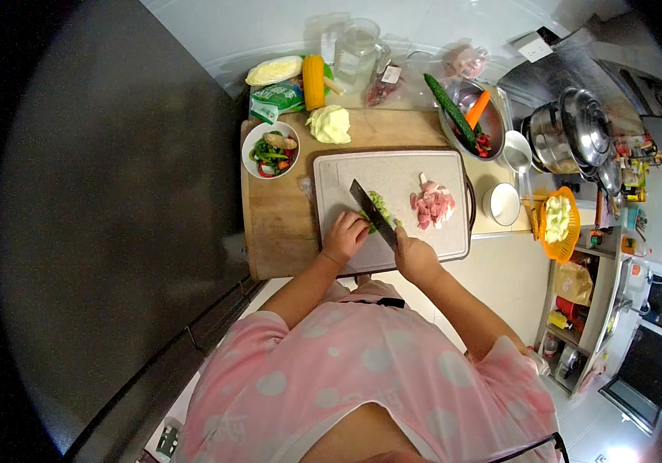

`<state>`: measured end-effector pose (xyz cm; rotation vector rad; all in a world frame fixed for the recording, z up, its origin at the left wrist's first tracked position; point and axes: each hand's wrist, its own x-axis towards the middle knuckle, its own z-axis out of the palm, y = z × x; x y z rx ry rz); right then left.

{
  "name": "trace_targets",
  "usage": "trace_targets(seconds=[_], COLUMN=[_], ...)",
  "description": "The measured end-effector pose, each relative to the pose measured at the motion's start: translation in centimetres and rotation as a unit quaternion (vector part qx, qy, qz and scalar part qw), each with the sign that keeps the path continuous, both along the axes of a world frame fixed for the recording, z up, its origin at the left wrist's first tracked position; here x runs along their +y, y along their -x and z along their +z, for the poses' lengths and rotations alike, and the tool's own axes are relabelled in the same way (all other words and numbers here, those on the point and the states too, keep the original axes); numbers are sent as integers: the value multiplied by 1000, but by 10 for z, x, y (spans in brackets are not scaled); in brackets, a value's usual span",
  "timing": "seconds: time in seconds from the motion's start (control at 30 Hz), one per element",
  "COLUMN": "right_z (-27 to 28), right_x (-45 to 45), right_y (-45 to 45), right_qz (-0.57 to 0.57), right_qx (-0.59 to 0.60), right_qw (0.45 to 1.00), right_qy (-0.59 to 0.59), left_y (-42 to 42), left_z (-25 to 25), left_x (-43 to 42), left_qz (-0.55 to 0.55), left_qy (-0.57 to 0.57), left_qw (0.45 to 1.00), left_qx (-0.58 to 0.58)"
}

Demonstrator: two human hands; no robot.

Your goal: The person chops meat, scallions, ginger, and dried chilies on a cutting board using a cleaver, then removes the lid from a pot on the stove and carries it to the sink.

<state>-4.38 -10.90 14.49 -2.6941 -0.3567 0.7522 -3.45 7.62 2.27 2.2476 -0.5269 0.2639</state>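
Note:
On the cutting board [346,174], my right hand [417,256] grips the handle of a knife [373,213], whose dark blade points up and to the left. Chopped green vegetable [379,205] lies along the blade. My left hand [347,235] presses with curled fingers on a green piece at the left side of the blade; most of that piece is hidden. Cut pink meat [432,204] is heaped on the right part of the board, apart from the greens.
A bowl of mixed vegetables [254,150], a cabbage piece [329,125] and a corn cob [313,82] are behind left. To the right are a steel bowl [493,116] with a cucumber and carrot, a white bowl [501,204], an orange basket [570,231] and a steel pot [551,139].

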Motion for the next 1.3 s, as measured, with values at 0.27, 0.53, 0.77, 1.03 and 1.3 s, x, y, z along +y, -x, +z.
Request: trace_targets(seconds=[0.27,0.53,0.77,1.03,1.3], right_z=[-42,-36,-15,-2,-46], right_x=[23,9,-1,13,22], right_y=[-9,-10,2,1,-7], right_qz=[-33,-102,-15,-26,-90], right_qx=[-31,-70,-41,-3,-51], right_qw=[999,988,999,999,993], right_qy=[-28,-95,-32,-23,-62], left_y=[1,1,2,3,5], left_z=[5,3,3,2,10], left_x=[2,-1,-1,2,-2], left_qz=[6,18,15,7,27], left_qy=[-11,26,15,-17,41], left_qw=[1000,999,1000,999,999], left_qx=[3,14,15,33,22])
